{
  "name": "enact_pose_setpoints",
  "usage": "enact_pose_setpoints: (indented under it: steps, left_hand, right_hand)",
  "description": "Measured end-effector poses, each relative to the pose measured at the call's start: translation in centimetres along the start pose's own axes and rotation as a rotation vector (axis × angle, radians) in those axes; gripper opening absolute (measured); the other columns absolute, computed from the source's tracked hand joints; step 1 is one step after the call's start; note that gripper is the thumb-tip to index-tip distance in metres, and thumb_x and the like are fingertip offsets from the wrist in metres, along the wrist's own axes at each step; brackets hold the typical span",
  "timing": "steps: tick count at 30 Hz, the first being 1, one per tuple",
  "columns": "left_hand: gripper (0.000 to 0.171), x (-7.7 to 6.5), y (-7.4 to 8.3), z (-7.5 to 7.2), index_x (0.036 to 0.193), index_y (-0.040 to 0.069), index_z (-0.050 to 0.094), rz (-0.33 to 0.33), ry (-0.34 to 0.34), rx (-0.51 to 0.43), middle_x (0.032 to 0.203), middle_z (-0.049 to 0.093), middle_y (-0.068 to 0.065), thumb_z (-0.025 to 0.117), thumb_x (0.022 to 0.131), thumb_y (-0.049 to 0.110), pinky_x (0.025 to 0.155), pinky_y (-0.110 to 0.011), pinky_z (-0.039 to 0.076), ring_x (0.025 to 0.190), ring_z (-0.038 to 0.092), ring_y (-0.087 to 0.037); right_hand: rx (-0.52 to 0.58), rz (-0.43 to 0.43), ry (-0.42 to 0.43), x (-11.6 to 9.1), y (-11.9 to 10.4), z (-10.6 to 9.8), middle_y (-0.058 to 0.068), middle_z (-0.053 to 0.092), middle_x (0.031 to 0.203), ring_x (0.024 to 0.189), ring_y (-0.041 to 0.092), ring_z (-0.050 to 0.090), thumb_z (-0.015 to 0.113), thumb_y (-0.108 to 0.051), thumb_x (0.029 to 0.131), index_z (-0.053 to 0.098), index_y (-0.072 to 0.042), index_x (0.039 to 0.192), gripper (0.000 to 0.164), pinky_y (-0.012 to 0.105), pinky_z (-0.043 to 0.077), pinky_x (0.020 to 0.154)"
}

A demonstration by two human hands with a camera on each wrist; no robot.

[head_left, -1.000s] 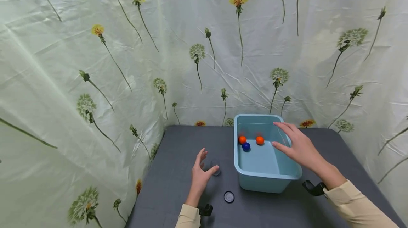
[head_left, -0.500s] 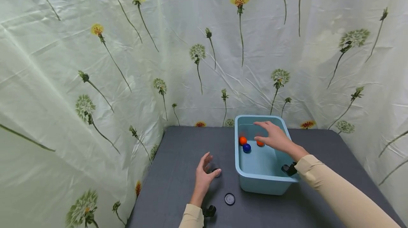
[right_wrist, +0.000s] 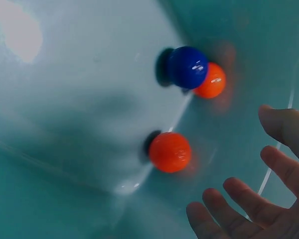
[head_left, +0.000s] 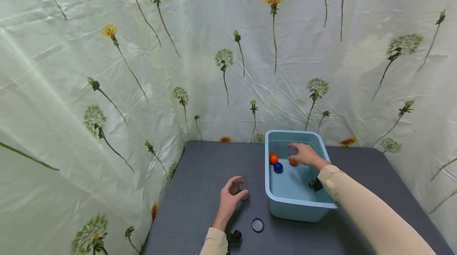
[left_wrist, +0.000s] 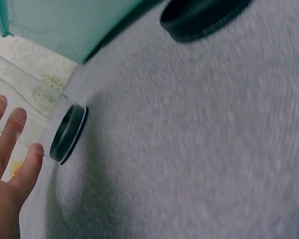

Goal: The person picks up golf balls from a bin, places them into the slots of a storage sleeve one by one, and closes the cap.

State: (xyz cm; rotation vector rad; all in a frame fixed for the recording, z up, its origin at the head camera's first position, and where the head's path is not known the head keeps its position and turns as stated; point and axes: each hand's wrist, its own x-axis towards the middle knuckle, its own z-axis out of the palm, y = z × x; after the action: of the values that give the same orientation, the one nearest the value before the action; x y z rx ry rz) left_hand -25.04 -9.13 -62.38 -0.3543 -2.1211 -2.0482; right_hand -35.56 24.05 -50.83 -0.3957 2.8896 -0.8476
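My left hand [head_left: 227, 201] curves round a clear cylindrical container [left_wrist: 42, 97] with a dark ring-shaped base, standing on the table. In the left wrist view its fingers [left_wrist: 9, 132] overlap the see-through wall. Deep in a light blue plastic bin [head_left: 303, 201], my right hand [head_left: 305, 155] reaches with fingers spread and nothing between them. Just beside those fingers lies an orange ball [right_wrist: 170, 152] on the bin's floor. A dark blue ball [right_wrist: 187, 67] and a second orange ball [right_wrist: 214, 82] sit together by the bin's wall.
A round black lid [head_left: 258, 225] lies on the dark grey table [head_left: 200, 175], between the left wrist and the bin. Behind the table hangs a pale curtain [head_left: 200, 68] printed with dandelions. Each wrist carries a black camera.
My right hand has moved left and down into the bin, toward the orange ball. My left hand's fingers and thumb have drawn closer round the clear container. The balls and lid have stayed put.
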Motion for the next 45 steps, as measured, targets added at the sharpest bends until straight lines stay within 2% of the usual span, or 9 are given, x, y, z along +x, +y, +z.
enact_pose_setpoints:
  steps: [5, 12, 20, 24, 29, 34, 38, 41, 45]
  left_hand:
    - [0.045, 0.3, -0.2, -0.2, 0.129, 0.005, 0.060, -0.011, -0.059, 0.002, 0.125, 0.058, -0.031, 0.075, 0.087, -0.003, 0.094, -0.056, 0.048, 0.115, 0.060, -0.043]
    - [0.047, 0.7, -2.5, -0.4, 0.129, 0.005, 0.059, -0.049, -0.087, 0.032, 0.130, 0.059, -0.026, 0.077, 0.086, -0.002, 0.085, -0.042, 0.054, 0.115, 0.061, -0.042]
    - [0.050, 0.8, -3.0, -0.5, 0.128, 0.004, 0.062, -0.082, -0.094, 0.102, 0.126, 0.065, -0.011, 0.083, 0.084, 0.010, 0.092, -0.042, 0.053, 0.112, 0.062, -0.020]
    - [0.048, 0.8, -3.2, -0.7, 0.126, 0.004, 0.063, -0.078, -0.086, 0.114, 0.125, 0.066, -0.011, 0.083, 0.083, 0.011, 0.090, -0.042, 0.053, 0.109, 0.063, -0.019]
    - [0.046, 0.3, -3.5, -0.7, 0.126, 0.011, 0.065, -0.142, -0.088, 0.124, 0.123, 0.067, -0.004, 0.084, 0.083, 0.015, 0.090, -0.040, 0.052, 0.108, 0.063, -0.018]
    - [0.046, 0.3, -3.7, -0.6, 0.127, 0.007, 0.064, -0.130, -0.084, 0.138, 0.123, 0.067, -0.009, 0.082, 0.084, 0.009, 0.094, -0.050, 0.049, 0.107, 0.062, -0.023]
    - [0.046, 0.4, -2.5, -0.8, 0.127, 0.004, 0.064, -0.148, -0.083, 0.128, 0.124, 0.066, -0.014, 0.081, 0.084, 0.005, 0.096, -0.055, 0.046, 0.108, 0.062, -0.026]
    - [0.044, 0.6, -2.2, -0.9, 0.126, 0.006, 0.065, -0.152, -0.087, 0.124, 0.124, 0.066, -0.013, 0.081, 0.084, 0.007, 0.096, -0.049, 0.047, 0.107, 0.062, -0.022]
    - [0.045, 0.6, -3.5, -1.1, 0.124, 0.011, 0.066, -0.132, -0.097, 0.133, 0.123, 0.067, -0.009, 0.083, 0.083, 0.015, 0.095, -0.040, 0.049, 0.106, 0.063, -0.017]
  right_hand:
    - [-0.031, 0.075, -0.049, 0.6, 1.0, 0.5, 0.029, 0.061, 0.125, 0.104, 0.040, 0.061, 0.074, -0.014, 0.090, 0.054, 0.007, 0.137, 0.056, 0.055, 0.050, 0.089]
    - [-0.104, 0.140, -0.131, 1.5, 1.9, 1.2, 0.028, 0.061, 0.124, 0.102, 0.038, 0.058, 0.073, -0.016, 0.088, 0.055, 0.008, 0.135, 0.056, 0.055, 0.047, 0.093]
    - [-0.175, 0.122, -0.174, 2.3, 3.2, 2.3, 0.011, 0.059, 0.086, 0.079, 0.029, 0.054, 0.075, -0.006, 0.084, 0.068, 0.002, 0.109, 0.028, 0.043, 0.048, 0.073]
    - [-0.166, 0.118, -0.139, 2.5, 3.5, 2.4, 0.012, 0.062, 0.091, 0.081, 0.030, 0.054, 0.073, -0.001, 0.083, 0.070, 0.000, 0.110, 0.027, 0.045, 0.049, 0.075]
    - [-0.158, 0.138, -0.122, 2.4, 3.8, 2.3, 0.015, 0.066, 0.096, 0.082, 0.030, 0.055, 0.073, 0.004, 0.079, 0.072, 0.001, 0.108, 0.028, 0.047, 0.050, 0.078]
    - [-0.149, 0.159, -0.097, 2.3, 3.6, 2.3, 0.015, 0.066, 0.093, 0.081, 0.030, 0.055, 0.078, 0.002, 0.074, 0.072, 0.000, 0.100, 0.027, 0.047, 0.050, 0.077]
    - [-0.109, 0.196, -0.136, 2.8, 3.4, 2.8, 0.016, 0.064, 0.097, 0.081, 0.030, 0.056, 0.083, -0.001, 0.073, 0.073, 0.001, 0.105, 0.034, 0.042, 0.051, 0.071]
    - [-0.075, 0.224, -0.174, 3.2, 3.4, 3.3, 0.016, 0.062, 0.098, 0.077, 0.027, 0.057, 0.083, -0.001, 0.075, 0.072, 0.001, 0.109, 0.036, 0.035, 0.052, 0.062]
    - [-0.042, 0.215, -0.194, 3.0, 3.4, 3.4, 0.016, 0.061, 0.097, 0.068, 0.024, 0.058, 0.083, 0.000, 0.077, 0.073, 0.001, 0.108, 0.032, 0.033, 0.054, 0.056]
